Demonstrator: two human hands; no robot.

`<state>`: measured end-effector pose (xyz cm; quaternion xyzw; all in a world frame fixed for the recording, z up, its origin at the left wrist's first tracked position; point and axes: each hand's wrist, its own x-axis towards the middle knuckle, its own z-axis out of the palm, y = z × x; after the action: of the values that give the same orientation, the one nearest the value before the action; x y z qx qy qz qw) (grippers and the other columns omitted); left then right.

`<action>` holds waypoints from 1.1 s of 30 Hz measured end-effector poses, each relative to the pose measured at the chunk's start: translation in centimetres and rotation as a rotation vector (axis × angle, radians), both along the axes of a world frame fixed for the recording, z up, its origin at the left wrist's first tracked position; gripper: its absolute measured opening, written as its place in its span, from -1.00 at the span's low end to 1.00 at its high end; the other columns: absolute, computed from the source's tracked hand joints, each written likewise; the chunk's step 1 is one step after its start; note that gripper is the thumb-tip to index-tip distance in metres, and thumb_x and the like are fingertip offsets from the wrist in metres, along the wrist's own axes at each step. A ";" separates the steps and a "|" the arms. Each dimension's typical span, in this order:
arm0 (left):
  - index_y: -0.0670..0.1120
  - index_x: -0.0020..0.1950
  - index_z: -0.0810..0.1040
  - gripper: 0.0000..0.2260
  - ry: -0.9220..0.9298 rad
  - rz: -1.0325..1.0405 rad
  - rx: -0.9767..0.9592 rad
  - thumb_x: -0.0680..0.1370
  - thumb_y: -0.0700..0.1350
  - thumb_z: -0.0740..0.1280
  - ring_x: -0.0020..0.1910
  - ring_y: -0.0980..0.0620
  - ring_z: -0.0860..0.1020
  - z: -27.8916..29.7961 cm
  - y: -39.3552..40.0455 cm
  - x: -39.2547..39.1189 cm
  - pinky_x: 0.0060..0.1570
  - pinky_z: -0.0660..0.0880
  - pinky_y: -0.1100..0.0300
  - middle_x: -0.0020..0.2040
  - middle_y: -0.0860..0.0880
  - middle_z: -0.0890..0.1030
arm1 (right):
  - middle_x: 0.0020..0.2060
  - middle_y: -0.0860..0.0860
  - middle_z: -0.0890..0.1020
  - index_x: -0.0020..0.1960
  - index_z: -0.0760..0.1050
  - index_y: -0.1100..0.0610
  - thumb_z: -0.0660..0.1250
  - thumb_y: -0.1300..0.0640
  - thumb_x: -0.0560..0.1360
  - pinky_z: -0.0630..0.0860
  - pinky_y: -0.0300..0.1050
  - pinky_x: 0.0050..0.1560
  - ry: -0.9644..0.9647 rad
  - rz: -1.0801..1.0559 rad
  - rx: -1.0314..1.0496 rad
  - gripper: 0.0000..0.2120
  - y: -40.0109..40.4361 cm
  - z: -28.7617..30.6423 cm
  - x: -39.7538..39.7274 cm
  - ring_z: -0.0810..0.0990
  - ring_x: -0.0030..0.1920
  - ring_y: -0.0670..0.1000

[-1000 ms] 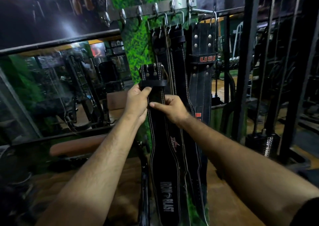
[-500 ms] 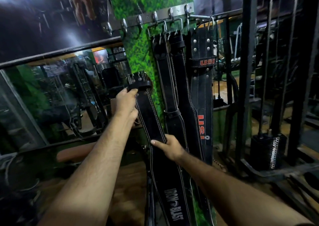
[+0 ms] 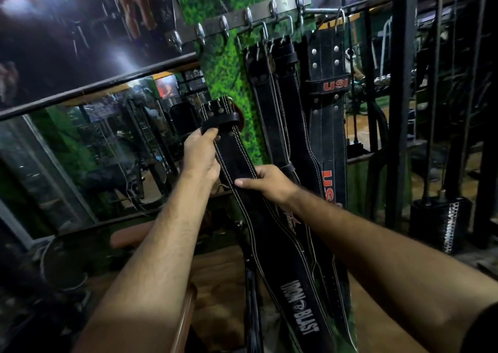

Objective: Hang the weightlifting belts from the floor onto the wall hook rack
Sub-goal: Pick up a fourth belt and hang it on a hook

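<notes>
Belt in hand [image 3: 269,234]: black, white-stitched, slanting from the buckle end at 11 o'clock down to 5 o'clock; its tail is cut off at the bottom edge.
Left hand [image 3: 200,154]: clamped just under the buckle end.
Right hand [image 3: 266,182]: fingers wrapped over the strap at 4 o'clock of the left; fingertips hidden behind.
Hung belts [image 3: 326,126]: three at 1 o'clock, lower ends covered by the arm.
Hook rack [image 3: 242,19]: metal, up at 12 o'clock; left hooks bare.
</notes>
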<state>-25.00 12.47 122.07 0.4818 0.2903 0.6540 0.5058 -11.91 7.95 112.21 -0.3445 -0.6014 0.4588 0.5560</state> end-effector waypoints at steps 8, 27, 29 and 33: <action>-0.16 -0.07 0.60 -0.83 0.034 0.063 -0.107 0.56 -0.36 0.26 -0.06 -0.20 0.51 -3.3 -0.4 0.2 -0.02 0.54 -0.06 -0.12 -0.24 0.56 | -0.14 0.05 0.73 -0.11 0.65 0.14 0.51 0.19 0.48 0.63 -0.22 -0.13 -0.178 -0.005 -0.244 -0.95 -2.1 -9.8 0.8 0.71 -0.18 -0.05; -0.14 0.10 0.57 -0.79 0.387 -0.105 0.143 0.59 -0.38 0.25 -0.06 -0.12 0.68 -1.0 -3.5 -2.1 -0.01 0.65 -0.02 -0.02 -0.15 0.70 | -0.38 0.01 0.52 -0.17 0.50 0.10 0.37 -0.09 0.58 0.48 -0.26 -0.44 0.131 -0.274 0.038 -0.71 -1.6 7.5 -0.9 0.50 -0.46 -0.11; -0.07 0.02 0.55 -0.81 0.488 -0.069 0.162 0.59 -0.36 0.28 -0.14 0.00 0.68 -1.0 -4.0 -2.6 -0.18 0.64 0.16 -0.10 -0.07 0.69 | -0.42 0.03 0.47 -0.31 0.40 0.10 0.43 0.00 0.56 0.45 -0.28 -0.52 0.071 -0.339 0.083 -0.65 -1.4 7.8 -0.8 0.49 -0.52 -0.11; -0.12 0.02 0.53 -0.83 0.662 -0.071 0.175 0.55 -0.38 0.34 -0.27 0.11 0.65 -1.4 -3.9 -3.9 -0.30 0.55 0.28 -0.17 -0.03 0.66 | -0.49 0.03 0.42 -0.38 0.35 0.14 0.45 0.12 0.55 0.38 -0.29 -0.58 -0.087 -0.397 0.149 -0.60 -1.1 7.7 0.1 0.41 -0.59 -0.13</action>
<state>-28.87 8.61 120.69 0.7194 0.3645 0.4665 0.3632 -11.77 6.85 119.94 -0.4335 -0.5777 0.2792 0.6328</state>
